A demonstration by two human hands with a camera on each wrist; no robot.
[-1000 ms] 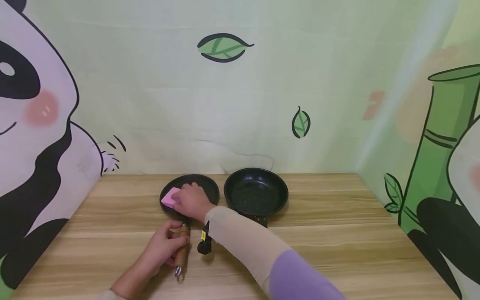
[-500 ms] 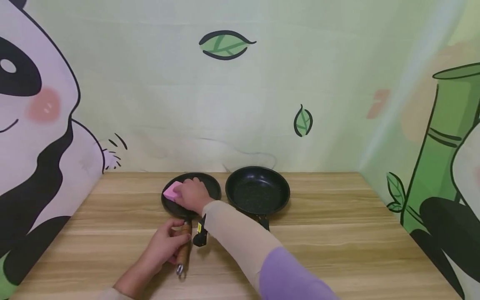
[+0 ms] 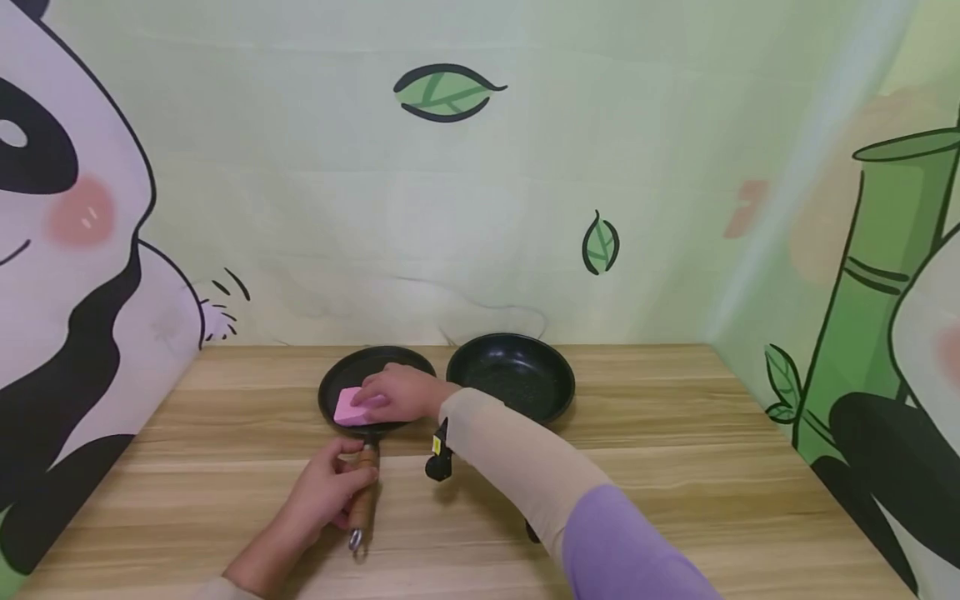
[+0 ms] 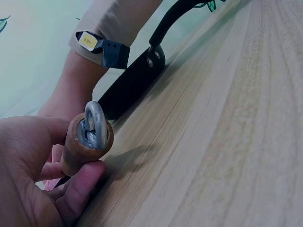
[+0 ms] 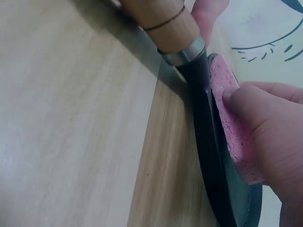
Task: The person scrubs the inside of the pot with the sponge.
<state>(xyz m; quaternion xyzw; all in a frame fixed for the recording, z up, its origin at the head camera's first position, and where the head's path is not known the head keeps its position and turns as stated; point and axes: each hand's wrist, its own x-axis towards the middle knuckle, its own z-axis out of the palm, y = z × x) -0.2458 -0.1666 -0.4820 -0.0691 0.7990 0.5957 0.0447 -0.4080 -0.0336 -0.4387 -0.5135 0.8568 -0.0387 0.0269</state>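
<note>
A shallow black frying pan with a wooden handle lies on the left half of the table. My left hand grips that handle between thumb and fingers; in the left wrist view the handle's metal hanging ring faces the camera. A pink sponge is pinched in my right hand and lies against the near left part of the pan's inside. From the right wrist view, the thumb presses on the sponge close to the pan's rim.
A deeper black frying pan stands just right of the first, its handle partly hidden under my right forearm. The wooden table meets a printed cloth backdrop at its far edge.
My right hand has brought the sponge nearer to me inside the pan, and the forearm has swung right. The left hand keeps its hold on the handle.
</note>
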